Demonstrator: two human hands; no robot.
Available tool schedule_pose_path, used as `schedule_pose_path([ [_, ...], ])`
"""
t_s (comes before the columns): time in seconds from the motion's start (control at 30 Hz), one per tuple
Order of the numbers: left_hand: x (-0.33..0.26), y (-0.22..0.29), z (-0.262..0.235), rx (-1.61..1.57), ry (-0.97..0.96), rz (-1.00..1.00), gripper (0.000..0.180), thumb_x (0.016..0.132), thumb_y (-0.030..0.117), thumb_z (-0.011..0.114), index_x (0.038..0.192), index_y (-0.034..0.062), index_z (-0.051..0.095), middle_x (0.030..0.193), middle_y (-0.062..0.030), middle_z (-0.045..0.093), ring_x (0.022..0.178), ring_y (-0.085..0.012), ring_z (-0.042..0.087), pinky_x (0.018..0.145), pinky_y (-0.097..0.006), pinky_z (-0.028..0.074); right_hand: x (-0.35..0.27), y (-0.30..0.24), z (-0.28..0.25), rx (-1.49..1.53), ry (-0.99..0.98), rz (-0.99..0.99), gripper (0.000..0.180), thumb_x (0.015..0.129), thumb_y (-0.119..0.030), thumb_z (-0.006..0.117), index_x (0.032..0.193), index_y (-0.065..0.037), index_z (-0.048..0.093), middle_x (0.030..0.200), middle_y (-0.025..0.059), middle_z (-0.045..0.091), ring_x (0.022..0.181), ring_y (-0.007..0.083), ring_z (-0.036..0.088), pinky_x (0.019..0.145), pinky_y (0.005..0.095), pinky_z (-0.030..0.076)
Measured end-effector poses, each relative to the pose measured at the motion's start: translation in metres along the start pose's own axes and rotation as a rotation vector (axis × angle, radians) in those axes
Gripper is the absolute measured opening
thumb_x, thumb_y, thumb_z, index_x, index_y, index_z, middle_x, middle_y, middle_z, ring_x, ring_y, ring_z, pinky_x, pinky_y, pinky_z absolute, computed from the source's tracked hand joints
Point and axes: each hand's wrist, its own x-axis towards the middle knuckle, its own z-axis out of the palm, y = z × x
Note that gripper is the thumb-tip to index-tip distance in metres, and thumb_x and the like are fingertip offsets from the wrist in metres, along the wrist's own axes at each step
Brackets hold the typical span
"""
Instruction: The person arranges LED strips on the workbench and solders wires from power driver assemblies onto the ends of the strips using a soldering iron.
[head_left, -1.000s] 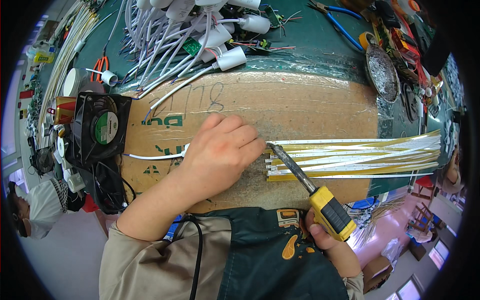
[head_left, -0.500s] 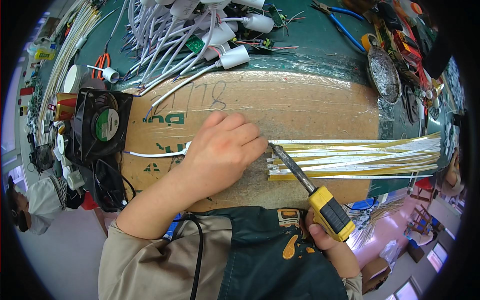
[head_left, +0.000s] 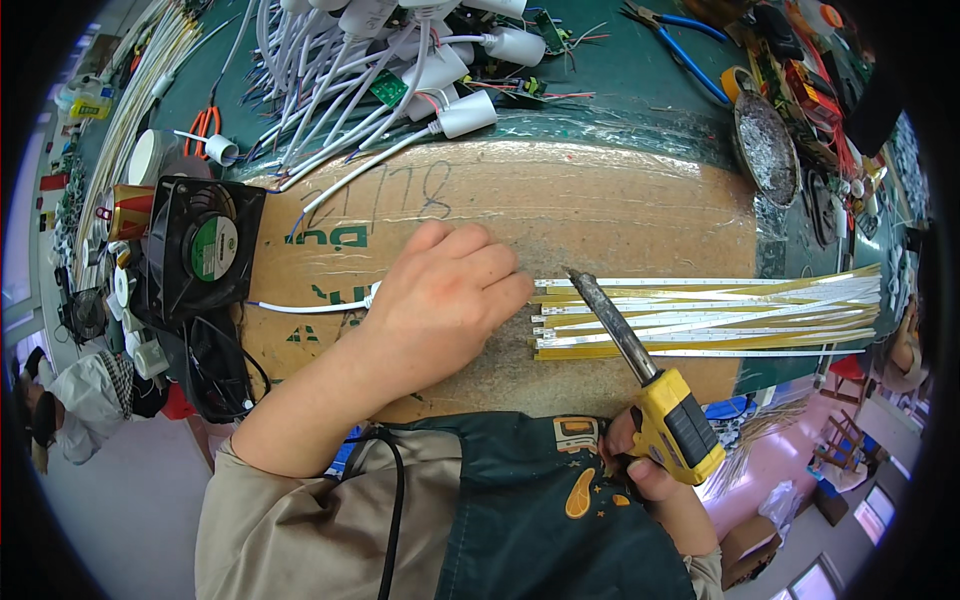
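Observation:
My left hand (head_left: 450,290) is closed, palm down, above the cardboard sheet (head_left: 600,220). A white cable (head_left: 315,309) with a white end piece runs into it from the left; the part under the fingers is hidden. The fingertips are beside the near ends of several white and yellow LED strips (head_left: 700,325), fanned out to the right. In my right hand (head_left: 645,465), low at the right, is a yellow and black soldering iron (head_left: 678,420). Its dark, scorched tip points up and left, over the strips' top edge and apart from my left fingers.
A heap of white cables with lamp-base caps (head_left: 440,70) lies at the back. To the left stands a black fan (head_left: 208,245), with orange-handled scissors (head_left: 205,125) behind. Blue-handled pliers (head_left: 690,60) and a metal dish (head_left: 768,150) are at the back right. A person (head_left: 80,400) is far left.
The soldering iron has moved right and slightly up, its tip drawing away from my left fingertips. My left hand has stayed nearly still.

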Motion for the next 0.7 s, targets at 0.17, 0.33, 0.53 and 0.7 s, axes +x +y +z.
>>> schedule_pose_path([
  [0.17,0.0,0.001,-0.001,0.01,0.001,-0.005,0.026,0.069,0.006,0.065,0.094,0.0091,0.071,0.094,-0.0019,0.066,0.092,-0.0208,0.062,0.083,-0.035,0.044,-0.006,0.005,-0.017,-0.161,-0.036,-0.068,0.031,0.083,-0.02,0.08,0.1,-0.002,0.061,0.08,0.0063,0.061,0.068,0.0137,0.056,0.063,0.0276,0.05],
  [0.33,0.0,0.001,-0.001,0.015,0.001,0.0,0.025,0.07,0.006,0.065,0.094,0.0092,0.071,0.094,-0.002,0.066,0.092,-0.0207,0.062,0.083,-0.035,0.044,-0.008,0.005,-0.021,-0.358,-0.031,-0.072,0.028,0.085,-0.028,0.078,0.088,-0.004,0.063,0.073,0.0053,0.059,0.062,0.0166,0.056,0.057,0.0299,0.046],
  [0.53,-0.001,0.001,-0.001,0.012,-0.002,-0.008,0.024,0.07,0.007,0.065,0.093,0.0092,0.071,0.094,-0.002,0.066,0.092,-0.0207,0.062,0.083,-0.035,0.044,-0.009,0.0,-0.022,-0.667,-0.042,-0.068,0.038,0.088,-0.042,0.07,0.072,-0.009,0.061,0.068,0.0049,0.057,0.059,0.0207,0.057,0.054,0.033,0.045],
  [0.7,-0.001,0.001,-0.001,0.011,-0.007,-0.01,0.024,0.07,0.007,0.066,0.093,0.0093,0.071,0.094,-0.0021,0.065,0.093,-0.021,0.062,0.083,-0.035,0.044,-0.007,-0.002,-0.018,-0.715,-0.034,-0.084,0.037,0.088,-0.042,0.07,0.071,-0.009,0.061,0.067,0.0047,0.057,0.059,0.0223,0.058,0.054,0.0336,0.046],
])
